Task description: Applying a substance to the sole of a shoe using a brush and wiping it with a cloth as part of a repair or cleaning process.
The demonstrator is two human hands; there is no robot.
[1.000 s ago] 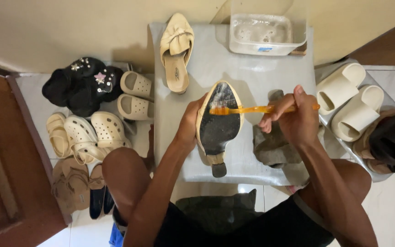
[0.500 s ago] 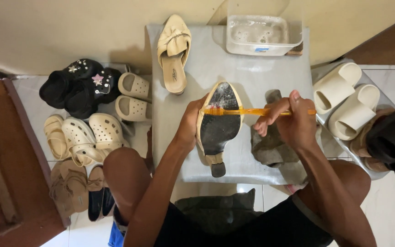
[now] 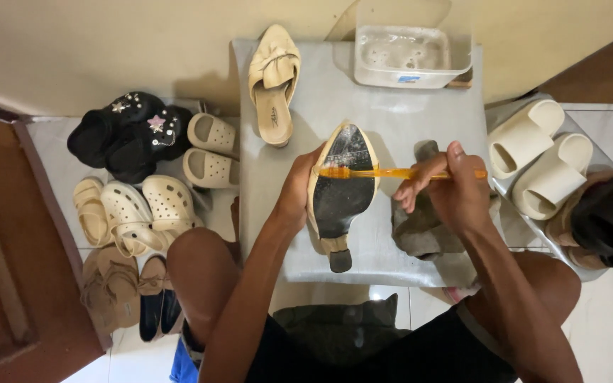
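Seen from above at a grey surface (image 3: 391, 120): left hand (image 3: 294, 195) clasped round the side of an upturned cream heeled shoe with a black sole (image 3: 340, 191), steadying it sole-up at the middle of the surface; right hand (image 3: 448, 188) gripping an orange toothbrush (image 3: 391, 172), bristle end laid across the sole. Crumpled grey cloth (image 3: 420, 230) just beside the shoe, within reach. Matching cream slip-on shoe (image 3: 273, 81) and clear plastic tub (image 3: 406, 57) set further back. More footwear lined up on both sides.
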